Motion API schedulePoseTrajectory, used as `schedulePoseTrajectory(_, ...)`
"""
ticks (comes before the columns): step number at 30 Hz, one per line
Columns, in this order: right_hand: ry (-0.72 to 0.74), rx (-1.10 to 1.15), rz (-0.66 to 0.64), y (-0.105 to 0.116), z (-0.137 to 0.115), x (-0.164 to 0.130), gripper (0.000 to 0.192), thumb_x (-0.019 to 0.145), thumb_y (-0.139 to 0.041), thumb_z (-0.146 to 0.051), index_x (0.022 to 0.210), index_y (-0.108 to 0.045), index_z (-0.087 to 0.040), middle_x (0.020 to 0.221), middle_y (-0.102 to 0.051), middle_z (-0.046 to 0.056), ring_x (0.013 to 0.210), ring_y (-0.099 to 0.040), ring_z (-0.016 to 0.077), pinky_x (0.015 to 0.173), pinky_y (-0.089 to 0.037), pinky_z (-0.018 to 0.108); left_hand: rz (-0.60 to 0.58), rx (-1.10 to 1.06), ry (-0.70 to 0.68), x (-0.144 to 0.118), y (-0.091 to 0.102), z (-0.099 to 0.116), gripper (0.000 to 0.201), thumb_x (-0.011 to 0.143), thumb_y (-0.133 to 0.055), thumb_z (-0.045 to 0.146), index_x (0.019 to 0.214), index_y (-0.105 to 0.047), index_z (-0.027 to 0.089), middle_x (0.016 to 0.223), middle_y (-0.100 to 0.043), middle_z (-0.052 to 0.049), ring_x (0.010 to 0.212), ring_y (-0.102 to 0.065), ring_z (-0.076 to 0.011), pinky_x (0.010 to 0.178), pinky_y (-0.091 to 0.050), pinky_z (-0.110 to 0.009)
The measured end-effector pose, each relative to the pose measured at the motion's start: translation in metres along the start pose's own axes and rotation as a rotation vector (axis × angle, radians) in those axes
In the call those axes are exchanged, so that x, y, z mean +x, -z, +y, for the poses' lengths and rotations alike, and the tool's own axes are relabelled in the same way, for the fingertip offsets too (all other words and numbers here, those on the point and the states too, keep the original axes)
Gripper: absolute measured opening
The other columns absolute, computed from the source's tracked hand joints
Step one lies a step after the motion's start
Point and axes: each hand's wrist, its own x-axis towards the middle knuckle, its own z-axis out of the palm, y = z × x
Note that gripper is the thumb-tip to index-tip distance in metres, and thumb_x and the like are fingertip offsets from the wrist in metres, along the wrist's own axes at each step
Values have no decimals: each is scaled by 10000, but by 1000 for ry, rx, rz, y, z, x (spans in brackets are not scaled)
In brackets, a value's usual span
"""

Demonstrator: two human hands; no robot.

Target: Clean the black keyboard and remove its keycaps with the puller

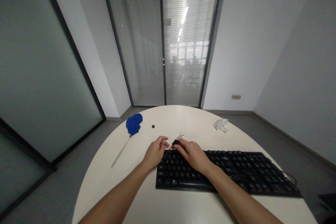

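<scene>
A black keyboard (236,171) lies across the round white table (147,210). My right hand (193,154) rests over the keyboard's far left corner and pinches a small black keycap (175,142) between its fingertips. My left hand (155,152) sits just left of the keyboard on the table, fingers curled toward the keycap, nothing visible in it. A thin wire key puller (180,135) lies on the table just beyond my right hand.
A blue duster on a pale stick (133,124) lies at the far left of the table. One loose black keycap (153,126) sits beyond my hands. A crumpled white tissue (221,125) lies at the far right. Glass doors with blinds stand behind.
</scene>
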Motion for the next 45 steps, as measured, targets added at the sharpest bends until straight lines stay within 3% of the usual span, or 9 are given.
schedulePoseTrajectory(6, 78, -138, -9, -8, -5, 2, 250, 1004, -439, -381, 908, -606, -221, 837, -700, 53, 787, -656, 215, 691, -416, 275, -41, 23, -6, 0, 3, 0, 256, 910, -441, 173, 1106, -601, 212, 933, -728, -26, 879, -677, -172, 834, -495, -286)
schedulePoseTrajectory(13, -11, 83, 5, -13, 1, 2, 248, 1013, -395, -368, 945, -585, -223, 862, -711, 42, 785, -658, 201, 687, -422, 267, -126, -43, -59, -2, 7, 10, 189, 889, -501, 203, 977, -668, 186, 922, -723, -36, 874, -666, -177, 824, -494, -277)
schedulePoseTrajectory(20, -39, 103, 13, -14, 1, 2, 251, 1004, -405, -384, 874, -545, -221, 763, -696, 38, 704, -648, 209, 640, -396, 279, -180, -8, -99, -6, 15, 14, 146, 802, -636, 201, 940, -681, 181, 950, -724, -49, 900, -662, -196, 850, -495, -287)
schedulePoseTrajectory(28, -100, 323, 54, -13, 10, 6, 318, 983, -425, -457, 906, -588, -195, 831, -724, 58, 797, -667, 216, 737, -480, 313, -165, -61, -44, -5, 12, 15, 120, 806, -666, 233, 909, -661, 172, 934, -716, -51, 895, -659, -197, 851, -492, -301)
schedulePoseTrajectory(38, -29, 346, 41, -10, 7, 6, 311, 974, -470, -419, 921, -664, -182, 862, -715, 45, 818, -649, 209, 759, -473, 295, -81, -103, 1, -3, 4, 13, 202, 835, -638, 252, 1016, -658, 165, 939, -709, -67, 898, -657, -194, 867, -500, -317)
schedulePoseTrajectory(45, -49, 297, 66, -14, 10, 6, 318, 978, -459, -406, 968, -684, -181, 850, -720, 67, 837, -662, 226, 793, -493, 324, -101, -122, -23, -2, 8, 15, 244, 886, -581, 320, 1046, -710, 189, 1025, -728, -57, 938, -658, -199, 898, -487, -320)
